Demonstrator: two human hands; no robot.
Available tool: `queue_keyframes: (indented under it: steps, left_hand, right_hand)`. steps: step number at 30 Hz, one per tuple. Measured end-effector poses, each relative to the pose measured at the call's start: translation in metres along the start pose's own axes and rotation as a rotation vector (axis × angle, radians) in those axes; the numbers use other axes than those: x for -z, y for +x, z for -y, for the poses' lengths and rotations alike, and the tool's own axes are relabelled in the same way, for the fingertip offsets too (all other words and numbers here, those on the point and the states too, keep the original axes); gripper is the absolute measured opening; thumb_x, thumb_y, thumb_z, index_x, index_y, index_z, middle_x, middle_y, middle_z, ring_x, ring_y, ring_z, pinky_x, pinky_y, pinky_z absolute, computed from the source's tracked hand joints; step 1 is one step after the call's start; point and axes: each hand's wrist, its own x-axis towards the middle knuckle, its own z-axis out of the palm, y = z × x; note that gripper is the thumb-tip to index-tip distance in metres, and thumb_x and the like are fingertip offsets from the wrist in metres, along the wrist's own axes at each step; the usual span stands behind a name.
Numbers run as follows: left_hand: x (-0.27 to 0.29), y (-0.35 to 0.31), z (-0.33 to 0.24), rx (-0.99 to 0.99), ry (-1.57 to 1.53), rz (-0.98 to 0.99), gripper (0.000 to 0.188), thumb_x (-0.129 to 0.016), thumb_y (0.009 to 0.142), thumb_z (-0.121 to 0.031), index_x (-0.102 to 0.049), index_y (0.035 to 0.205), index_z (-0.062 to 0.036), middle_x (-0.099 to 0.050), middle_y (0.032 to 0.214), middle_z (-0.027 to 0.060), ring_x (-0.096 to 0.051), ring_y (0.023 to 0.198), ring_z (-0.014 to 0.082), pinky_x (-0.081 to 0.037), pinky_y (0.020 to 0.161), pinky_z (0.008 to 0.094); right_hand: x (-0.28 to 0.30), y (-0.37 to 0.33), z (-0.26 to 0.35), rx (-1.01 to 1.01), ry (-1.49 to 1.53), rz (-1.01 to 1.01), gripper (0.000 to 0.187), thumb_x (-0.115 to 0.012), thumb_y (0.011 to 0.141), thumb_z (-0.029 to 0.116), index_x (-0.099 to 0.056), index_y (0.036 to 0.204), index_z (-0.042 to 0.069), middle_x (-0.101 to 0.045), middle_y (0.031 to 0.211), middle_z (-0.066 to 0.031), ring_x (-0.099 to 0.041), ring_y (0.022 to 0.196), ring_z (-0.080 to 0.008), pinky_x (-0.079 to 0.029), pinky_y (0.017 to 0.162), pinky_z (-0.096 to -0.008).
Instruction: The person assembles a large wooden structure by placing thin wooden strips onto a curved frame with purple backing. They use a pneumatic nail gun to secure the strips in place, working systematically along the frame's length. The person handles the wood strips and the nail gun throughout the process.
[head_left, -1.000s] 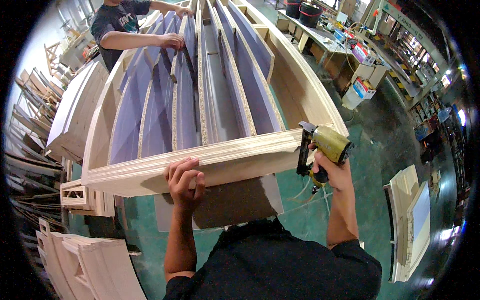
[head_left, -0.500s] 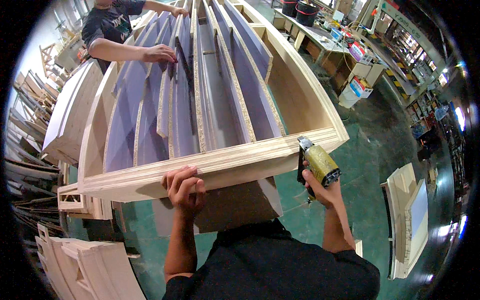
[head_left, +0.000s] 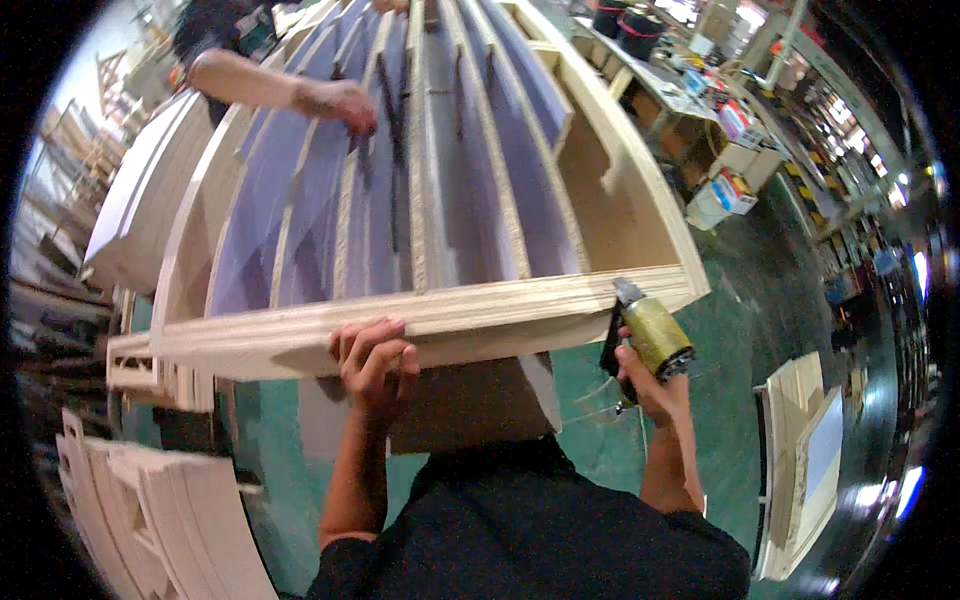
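Note:
In front of me lies a large plywood frame, with several lilac-faced particleboard strips standing on edge inside it, running away from me. My left hand is closed over the front rail, left of its middle, fingers curled on the upper edge. Wrapped round the handle of a yellow and black nail gun is my right hand. The gun's nose meets the rail near its right corner; whether it presses on the wood I cannot tell. A co-worker's hand reaches over the strips at the far left.
A workbench with buckets and boxes stands at the far right. Curved plywood pieces lie at the lower left, and more panels stand on the green floor at right. A brown board shows below the frame's front rail.
The whole view has shifted a little, blurring slightly. The co-worker's near hand has moved right and toward me over the strips. Both my hands keep their holds on the rail and the nail gun.

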Motion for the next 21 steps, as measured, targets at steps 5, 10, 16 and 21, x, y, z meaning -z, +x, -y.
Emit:
queue_keyframes:
  steps: [5,10,16,21]
  left_hand:
    - [0.004,0.003,-0.001,0.006,-0.069,0.046,0.008,-0.072,0.084,-0.015,-0.066,0.081,-0.0110,-0.073,0.103,0.0062,-0.067,0.102,0.0282,-0.041,0.096,0.0430]
    - [0.037,0.022,0.002,0.000,-0.157,0.287,0.015,-0.078,0.081,-0.019,-0.066,0.084,-0.0102,-0.072,0.107,0.0073,-0.066,0.107,0.0303,-0.044,0.098,0.0453]
    - [0.085,0.073,0.043,0.080,0.097,0.592,0.074,-0.092,0.065,-0.016,-0.060,0.132,-0.0080,-0.052,0.146,0.0148,-0.052,0.133,0.0371,-0.040,0.114,0.0482]
    - [0.090,0.082,0.074,0.104,0.087,0.835,0.097,-0.093,0.058,-0.016,-0.051,0.146,-0.0121,-0.049,0.149,0.0162,-0.051,0.134,0.0382,-0.044,0.111,0.0439]
  right_hand:
    - [0.003,-0.002,-0.002,0.039,0.003,-0.044,0.042,-0.080,0.089,0.016,-0.064,0.126,0.006,-0.070,0.102,-0.0022,-0.061,0.069,-0.0094,-0.052,0.061,-0.0259]
    - [-0.010,-0.010,0.014,0.014,-0.002,-0.020,0.032,-0.073,0.093,0.012,-0.064,0.122,0.004,-0.067,0.100,-0.0022,-0.058,0.068,-0.0088,-0.049,0.063,-0.0256]
    - [-0.003,-0.009,0.016,0.030,-0.055,-0.001,0.030,-0.071,0.094,0.011,-0.063,0.122,0.003,-0.066,0.101,-0.0027,-0.057,0.068,-0.0088,-0.049,0.064,-0.0258]
    - [0.007,-0.002,0.021,0.101,-0.071,0.060,0.031,-0.073,0.093,0.012,-0.064,0.122,0.003,-0.067,0.099,-0.0034,-0.058,0.069,-0.0089,-0.048,0.062,-0.0255]
